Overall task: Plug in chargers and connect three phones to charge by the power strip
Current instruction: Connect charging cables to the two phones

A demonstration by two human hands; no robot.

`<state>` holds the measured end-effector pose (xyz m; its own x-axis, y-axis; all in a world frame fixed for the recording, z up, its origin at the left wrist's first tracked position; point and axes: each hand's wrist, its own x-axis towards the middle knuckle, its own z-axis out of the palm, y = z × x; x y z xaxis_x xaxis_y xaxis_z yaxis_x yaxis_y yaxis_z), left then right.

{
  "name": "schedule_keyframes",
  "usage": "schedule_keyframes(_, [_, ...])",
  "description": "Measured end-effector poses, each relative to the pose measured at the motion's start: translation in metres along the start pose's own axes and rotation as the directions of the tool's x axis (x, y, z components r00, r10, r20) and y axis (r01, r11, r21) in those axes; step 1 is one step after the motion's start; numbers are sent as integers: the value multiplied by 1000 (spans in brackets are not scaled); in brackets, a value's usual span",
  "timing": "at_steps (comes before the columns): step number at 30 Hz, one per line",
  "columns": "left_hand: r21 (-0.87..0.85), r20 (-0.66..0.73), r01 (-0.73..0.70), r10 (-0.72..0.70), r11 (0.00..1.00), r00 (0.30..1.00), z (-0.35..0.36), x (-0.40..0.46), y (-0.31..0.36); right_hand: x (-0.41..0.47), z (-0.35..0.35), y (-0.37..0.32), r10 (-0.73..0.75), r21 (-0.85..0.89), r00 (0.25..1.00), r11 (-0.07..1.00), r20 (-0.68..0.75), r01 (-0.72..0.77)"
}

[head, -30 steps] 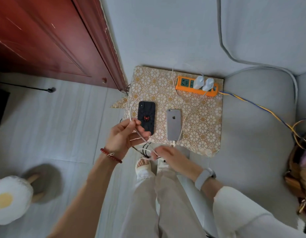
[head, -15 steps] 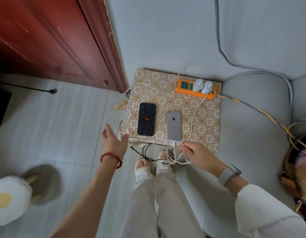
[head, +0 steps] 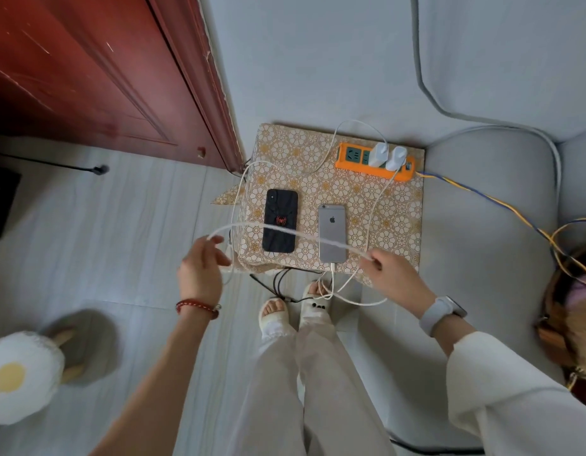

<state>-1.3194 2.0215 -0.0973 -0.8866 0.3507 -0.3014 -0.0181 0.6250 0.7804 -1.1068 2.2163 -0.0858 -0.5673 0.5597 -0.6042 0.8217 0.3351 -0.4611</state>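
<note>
An orange power strip (head: 354, 161) lies at the back of a small patterned table (head: 393, 222), with two white chargers (head: 387, 156) plugged into it. A black phone (head: 280, 225) with a red spider and a silver phone (head: 332, 232) lie face down side by side. The silver phone has a white cable in its bottom end. My left hand (head: 201, 273) and my right hand (head: 392, 274) hold a white cable (head: 252, 225) stretched between them, blurred, above the phones. More white cable loops hang off the table's front edge.
A red wooden door (head: 88, 80) stands at the left. A grey sofa (head: 489, 245) is to the right, with blue and yellow wires (head: 502, 205) across it. Black cables (head: 275, 284) lie on the floor by my sandalled feet. A fried-egg plush stool (head: 18, 376) is at the lower left.
My hands moved apart and rose, pulling a length of white cable taut between them. Half a second ago the left hand was open by the table's corner.
</note>
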Motion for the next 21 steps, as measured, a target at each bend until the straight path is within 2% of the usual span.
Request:
schedule_keyframes(2, [24, -49, 20, -19, 999, 999, -9, 5, -12, -1, -2, 19, 105, -8, 983, 994, -150, -108])
schedule_keyframes(4, [89, 28, 0, -3, 996, 1000, -12, 4, -23, 0, -3, 31, 181, -40, 945, 979, -273, -199])
schedule_keyframes(6, [165, 158, -55, 28, 985, 987, -10, -1, -33, 2, -4, 35, 323, -45, 902, 936, -286, -349])
schedule_keyframes(7, [202, 222, -85, 39, 976, 974, -8, -4, -39, 4, -5, 35, 398, 28, 877, 913, -269, -406])
schedule_keyframes(8, [251, 281, -110, 36, 962, 959, -6, -6, -44, 7, -6, 34, 477, 222, 848, 874, -231, -432])
schedule_keyframes(9, [327, 340, -129, 11, 936, 940, -4, -8, -49, 10, -8, 32, 548, 506, 824, 757, -146, -414])
schedule_keyframes(10, [424, 403, -148, -40, 894, 914, -3, -10, -54, 11, -12, 29, 579, 758, 814, 550, -44, -351])
schedule_keyframes(11, [526, 469, -170, -118, 833, 875, -1, -12, -59, 10, -18, 24, 573, 917, 819, 305, 38, -255])
schedule_keyframes(12, [616, 528, -197, -215, 762, 822, -1, -13, -62, 9, -22, 22, 553, 984, 828, 72, 95, -161])
schedule_keyframes(13, [674, 577, -227, -309, 703, 756, -1, -14, -64, 7, -25, 20, 529, 992, 840, -97, 124, -86])
schedule_keyframes(14, [685, 624, -254, -368, 683, 689, 0, -15, -66, 6, -26, 17, 498, 987, 858, -153, 127, -56])
schedule_keyframes(15, [650, 675, -264, -383, 713, 630, 2, -18, -65, 3, -24, 11, 469, 993, 876, -92, 110, -75])
schedule_keyframes(16, [580, 727, -258, -349, 772, 591, 6, -21, -61, 1, -20, 3, 431, 993, 898, 32, 89, -114])
schedule_keyframes(18, [398, 776, -187, -221, 898, 591, 19, -27, -43, -7, -6, -17, 346, 940, 937, 302, 46, -157])
schedule_keyframes(19, [311, 782, -130, -175, 941, 598, 27, -30, -31, -11, 3, -27, 311, 906, 950, 394, 28, -155])
schedule_keyframes(21, [186, 820, -49, -127, 981, 558, 43, -36, -9, -15, 17, -46, 253, 852, 968, 506, 0, -133])
